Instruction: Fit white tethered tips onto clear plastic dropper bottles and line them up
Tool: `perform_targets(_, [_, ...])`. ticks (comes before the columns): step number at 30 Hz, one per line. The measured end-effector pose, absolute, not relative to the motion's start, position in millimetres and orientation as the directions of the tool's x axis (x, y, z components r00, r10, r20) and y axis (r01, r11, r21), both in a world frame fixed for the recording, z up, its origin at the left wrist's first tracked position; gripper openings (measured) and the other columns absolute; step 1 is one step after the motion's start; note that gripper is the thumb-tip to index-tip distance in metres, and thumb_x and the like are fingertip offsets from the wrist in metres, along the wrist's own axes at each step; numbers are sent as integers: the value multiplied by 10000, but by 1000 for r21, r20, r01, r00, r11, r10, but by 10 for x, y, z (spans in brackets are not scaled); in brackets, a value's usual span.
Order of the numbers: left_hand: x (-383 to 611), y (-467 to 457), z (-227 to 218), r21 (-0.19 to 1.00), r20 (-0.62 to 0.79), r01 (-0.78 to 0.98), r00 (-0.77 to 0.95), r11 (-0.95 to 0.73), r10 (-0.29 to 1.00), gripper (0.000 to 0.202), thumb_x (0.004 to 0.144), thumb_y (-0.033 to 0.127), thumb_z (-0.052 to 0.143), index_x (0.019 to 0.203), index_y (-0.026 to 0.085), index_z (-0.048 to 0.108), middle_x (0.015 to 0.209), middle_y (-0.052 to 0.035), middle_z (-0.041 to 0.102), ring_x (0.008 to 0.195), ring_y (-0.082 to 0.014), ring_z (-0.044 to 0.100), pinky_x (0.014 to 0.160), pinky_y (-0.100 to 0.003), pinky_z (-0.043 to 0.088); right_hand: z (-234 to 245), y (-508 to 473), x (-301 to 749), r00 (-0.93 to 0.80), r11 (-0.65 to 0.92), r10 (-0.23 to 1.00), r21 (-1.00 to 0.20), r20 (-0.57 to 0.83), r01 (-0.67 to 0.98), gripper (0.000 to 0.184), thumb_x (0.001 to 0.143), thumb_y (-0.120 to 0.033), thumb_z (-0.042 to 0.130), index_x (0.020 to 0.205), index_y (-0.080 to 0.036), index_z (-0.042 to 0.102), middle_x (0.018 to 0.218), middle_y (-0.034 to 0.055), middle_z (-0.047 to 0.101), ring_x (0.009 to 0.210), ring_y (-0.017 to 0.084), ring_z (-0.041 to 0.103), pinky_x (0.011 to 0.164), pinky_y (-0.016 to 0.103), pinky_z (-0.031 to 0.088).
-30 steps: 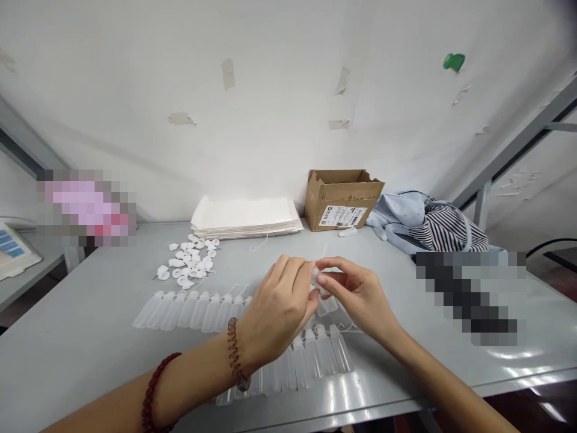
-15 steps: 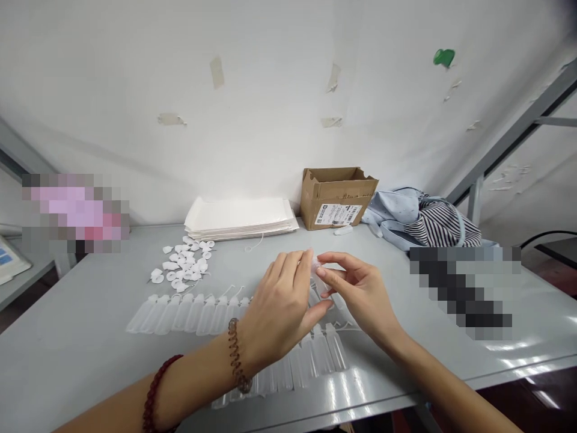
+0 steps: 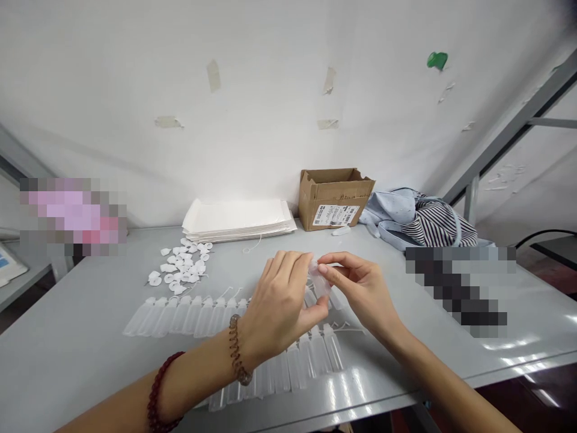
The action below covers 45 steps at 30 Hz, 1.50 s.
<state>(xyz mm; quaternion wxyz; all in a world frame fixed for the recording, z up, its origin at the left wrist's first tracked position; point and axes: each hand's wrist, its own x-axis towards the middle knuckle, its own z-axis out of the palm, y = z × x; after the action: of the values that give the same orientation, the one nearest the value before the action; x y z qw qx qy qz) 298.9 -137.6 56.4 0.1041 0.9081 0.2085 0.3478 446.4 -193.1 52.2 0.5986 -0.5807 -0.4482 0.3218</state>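
Small clear bottle (image 3: 321,284) pinched between the fingertips of left hand (image 3: 279,300) and right hand (image 3: 360,291), both closed on it, just above the rows of bottles (image 3: 189,313) on the table (image 3: 90,361), hardly moved from a second earlier, though more exposed.

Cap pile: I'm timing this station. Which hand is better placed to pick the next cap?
Left, probably: the left hand is nearer the cap pile; the right hand, across the small bottle both pinch, is farther.

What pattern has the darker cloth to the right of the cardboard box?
The cloth has dark and white stripes; head view.
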Motion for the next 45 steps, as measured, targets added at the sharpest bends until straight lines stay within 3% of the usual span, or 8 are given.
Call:
perform_targets(4, [2946, -1348, 572, 442, 569, 153, 714, -884, 408, 461, 738, 171, 642, 1164, 145, 467, 1049, -91, 577, 989, -238, 503, 841, -384, 475, 543, -1925, 4563, 362, 195, 900, -967, 242, 162, 163, 794, -349, 671, 812, -188, 686, 752, 5, 676, 688, 126, 634, 580, 211, 522])
perform_targets(8, [2934, -1337, 576, 462, 566, 65, 746, -885, 350, 509, 733, 138, 646, 1204, 138, 453, 1079, -91, 572, 1003, -223, 489, 852, -362, 470, 571, -1938, 4609, 307, 189, 922, -966, 237, 176, 175, 810, -358, 655, 901, -211, 681, 847, 6, 672, 745, 131, 636, 597, 216, 529])
perform_targets(17, [2929, -1344, 557, 429, 566, 98, 745, -898, 352, 454, 757, 181, 654, 1183, 145, 502, 1036, -85, 581, 990, -237, 474, 848, -383, 459, 633, -1962, 4689, 108, 108, 984, -962, 139, 250, 179, 804, -354, 658, 790, -187, 721, 742, 16, 673, 709, 137, 577, 647, 244, 466])
perform_targets(25, [2951, -1458, 507, 427, 455, 194, 798, -883, 395, 426, 735, 228, 667, 1128, 122, 542, 1018, -88, 551, 963, -239, 444, 828, -381, 444, 674, -1971, 4934, -90, -19, 995, -943, -52, 332, 190, 762, -346, 688, 762, -158, 715, 676, 13, 662, 642, 132, 570, 615, 245, 444])
perform_targets(34, [2984, -1682, 467, 545, 212, 254, 880, -799, 424, 444, 692, 335, 714, 1064, 128, 588, 996, -81, 520, 960, -244, 417, 850, -385, 436, 771, -2045, 5117, -384, 98, 898, -755, -213, 648, 198, 801, -324, 649, 796, -143, 730, 722, 36, 705, 650, 141, 595, 645, 254, 448])
perform_targets(39, [3049, -1788, 425, 489, 108, 304, 909, -818, 403, 408, 695, 390, 697, 997, 133, 602, 947, -73, 523, 934, -251, 420, 838, -402, 443, 730, -2033, 5166, -363, -54, 829, -706, -426, 706, 159, 760, -275, 647, 727, -130, 701, 545, -15, 593, 470, 98, 544, 512, 210, 411])
perform_targets(45, [3124, -1836, 396, 345, 89, 308, 930, -887, 357, 309, 727, 378, 629, 887, 115, 603, 904, -86, 530, 898, -256, 436, 801, -405, 448, 687, -2017, 5167, -281, -207, 783, -658, -555, 724, 116, 703, -193, 572, 700, -134, 673, 575, -5, 617, 434, 95, 561, 461, 193, 395])
